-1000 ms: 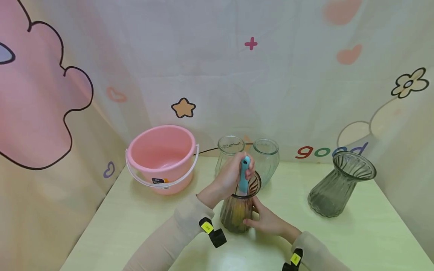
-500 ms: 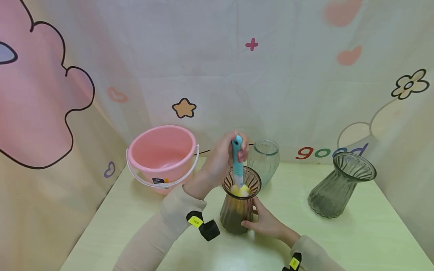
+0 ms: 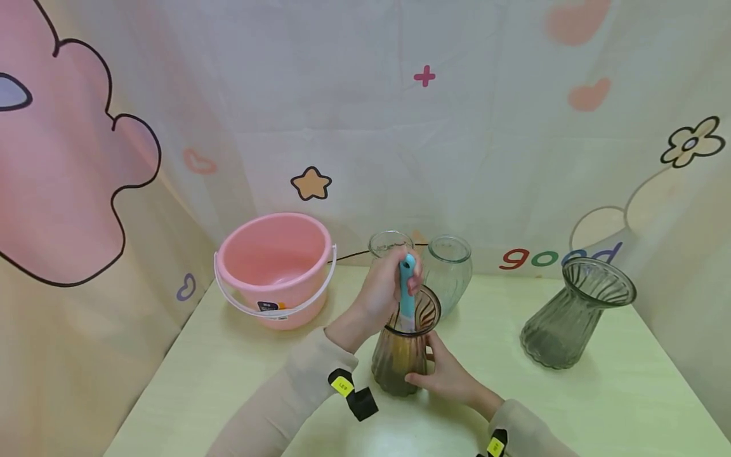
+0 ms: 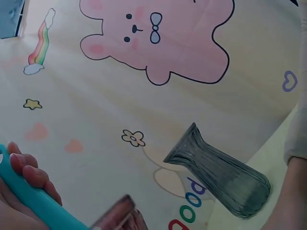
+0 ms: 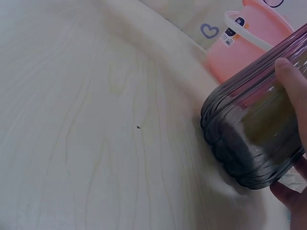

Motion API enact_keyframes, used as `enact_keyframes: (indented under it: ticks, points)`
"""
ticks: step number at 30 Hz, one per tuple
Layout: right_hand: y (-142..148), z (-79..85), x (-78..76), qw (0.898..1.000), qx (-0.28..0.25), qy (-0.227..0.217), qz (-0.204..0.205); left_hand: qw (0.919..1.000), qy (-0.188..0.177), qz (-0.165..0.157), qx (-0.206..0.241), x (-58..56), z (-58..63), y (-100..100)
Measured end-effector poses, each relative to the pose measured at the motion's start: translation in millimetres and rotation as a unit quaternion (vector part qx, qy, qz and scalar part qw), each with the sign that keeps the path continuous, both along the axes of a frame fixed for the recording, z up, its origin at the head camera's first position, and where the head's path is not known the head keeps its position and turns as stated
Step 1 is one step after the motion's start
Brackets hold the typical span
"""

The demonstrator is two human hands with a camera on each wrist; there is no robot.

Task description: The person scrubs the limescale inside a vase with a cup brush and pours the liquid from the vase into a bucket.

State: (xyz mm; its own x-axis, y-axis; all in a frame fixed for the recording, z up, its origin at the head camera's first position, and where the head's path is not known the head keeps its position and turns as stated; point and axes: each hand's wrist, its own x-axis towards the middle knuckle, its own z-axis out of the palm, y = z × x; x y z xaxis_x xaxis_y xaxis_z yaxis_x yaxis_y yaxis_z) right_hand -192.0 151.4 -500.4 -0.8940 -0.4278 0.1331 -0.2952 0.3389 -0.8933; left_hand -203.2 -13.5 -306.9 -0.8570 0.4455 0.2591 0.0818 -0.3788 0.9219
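Observation:
My left hand (image 3: 374,292) grips the teal handle of a bottle brush (image 3: 407,298). The brush reaches down through the flared mouth of a ribbed, smoky brown glass vase (image 3: 385,371), and its yellow head shows dimly through the glass. At the vase's lower right side, my right hand (image 3: 451,374) holds it upright on the table. From the right wrist, thumb and fingers appear on opposite sides of the vase (image 5: 230,129). In the left wrist view, curled fingers (image 4: 36,177) wrap the teal handle (image 4: 33,201).
A pink bucket (image 3: 274,219) with a white handle stands at the back left. Two clear glass jars, one (image 3: 451,279) in plainer sight and another (image 3: 391,238) partly behind my left hand, stand behind the vase. A grey ribbed vase (image 3: 556,333) is at the right.
The brush was pushed low in the vase, rose until its yellow head showed at the mouth, and is now down inside again. My right hand has stayed on the vase.

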Motion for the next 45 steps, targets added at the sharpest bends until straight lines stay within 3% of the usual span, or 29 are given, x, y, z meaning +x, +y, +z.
enact_keyframes:
  ticks: [3, 7, 11, 15, 20, 24, 29, 33, 41, 45]
  points:
    - [-1.2, 0.5, 0.9, 1.0, -0.006, 0.006, -0.004, 0.9995, -0.024, -0.001, -0.019, -2.1, -12.2, 3.0]
    - [-3.4, 0.5, 1.4, 1.0, 0.007, 0.011, -0.019, 0.9988, -0.03, -0.002, -0.039, -5.4, -18.8, 5.3]
    - [-3.7, 2.5, 1.2, 1.0, 0.017, 0.002, -0.016, 0.9986, -0.024, -0.005, -0.048, -7.1, -18.6, 5.8]
    - [1.3, 4.6, -2.1, 0.999, 0.023, -0.013, 0.025, 0.9983, -0.028, -0.007, -0.05, -5.2, -15.2, 4.9]
    - [7.6, 7.4, -9.0, 0.994, 0.03, -0.081, 0.064, 0.9985, -0.032, -0.007, -0.045, -7.5, -18.4, 5.5]
    - [8.4, 8.7, -11.5, 0.99, 0.031, -0.116, 0.068, 0.9987, -0.028, -0.005, -0.042, -6.3, -19.0, 4.7]
    - [7.0, 5.7, -10.9, 0.992, 0.027, -0.112, 0.061, 0.9987, -0.037, 0.007, -0.034, -2.3, -17.2, 1.9]
    - [3.9, 6.3, -8.0, 0.995, 0.019, -0.087, 0.051, 0.9992, -0.026, 0.014, -0.026, 1.5, -5.8, -1.4]
    - [1.0, 5.1, -5.5, 0.997, 0.008, -0.075, 0.025, 0.9984, 0.054, 0.018, -0.007, 8.6, 43.4, -9.8]
    - [-0.5, 3.7, -4.3, 0.997, 0.009, -0.082, 0.011, 0.998, 0.061, 0.015, -0.007, 10.5, 50.2, -11.8]
